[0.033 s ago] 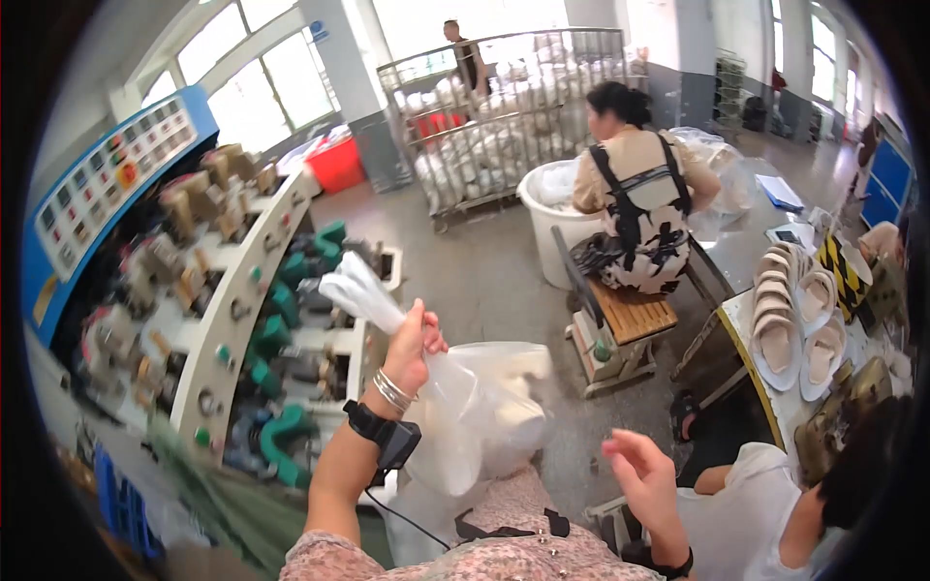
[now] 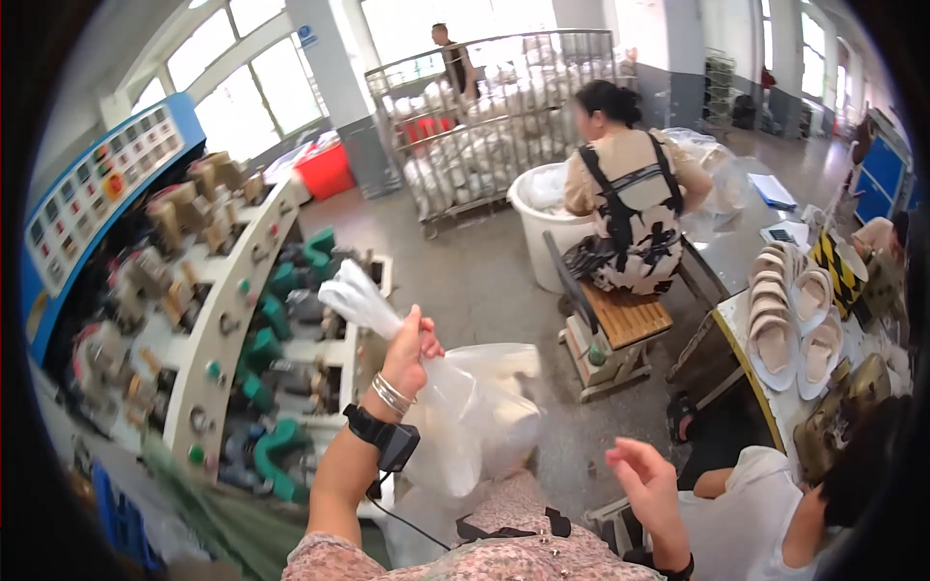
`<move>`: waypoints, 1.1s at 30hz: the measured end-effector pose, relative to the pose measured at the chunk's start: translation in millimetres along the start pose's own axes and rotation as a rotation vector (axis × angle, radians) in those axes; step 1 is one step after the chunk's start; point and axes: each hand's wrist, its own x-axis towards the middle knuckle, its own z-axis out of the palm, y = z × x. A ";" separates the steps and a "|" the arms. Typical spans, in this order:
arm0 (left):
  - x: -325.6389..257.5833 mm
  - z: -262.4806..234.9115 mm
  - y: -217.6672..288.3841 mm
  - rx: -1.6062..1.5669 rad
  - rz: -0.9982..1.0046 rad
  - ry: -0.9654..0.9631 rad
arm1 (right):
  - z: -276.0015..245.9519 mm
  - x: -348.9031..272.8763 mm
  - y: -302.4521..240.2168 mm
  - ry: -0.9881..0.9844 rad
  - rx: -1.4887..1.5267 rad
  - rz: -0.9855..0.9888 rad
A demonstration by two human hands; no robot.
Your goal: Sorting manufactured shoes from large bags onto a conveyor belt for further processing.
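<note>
The left hand (image 2: 415, 341) is closed around the gathered neck of a translucent plastic bag (image 2: 453, 416), which hangs before the person's body. Something pale seems to fill it, though the plastic blurs the contents. The right hand (image 2: 651, 486) has hold of nothing, its fingers half curled in the air. Beige shoes (image 2: 772, 339) line the tabletop's (image 2: 735, 321) left edge.

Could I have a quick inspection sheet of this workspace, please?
Surface: right-side table, bearing pale shoes
Job's things: translucent plastic bag; pale contents, kind unclear
Clutter: white papers on the farther metal table
Hands: left fingers closed round the bag; right fingers open, apart from it
Cables: black cable below the wrist device
Surroundings: machine with green parts at left; seated co-worker beside a white bin
</note>
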 end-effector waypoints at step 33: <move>511.5 -7.3 50.7 -0.069 -0.136 0.398 | -0.8 509.2 59.9 -0.114 -0.194 0.352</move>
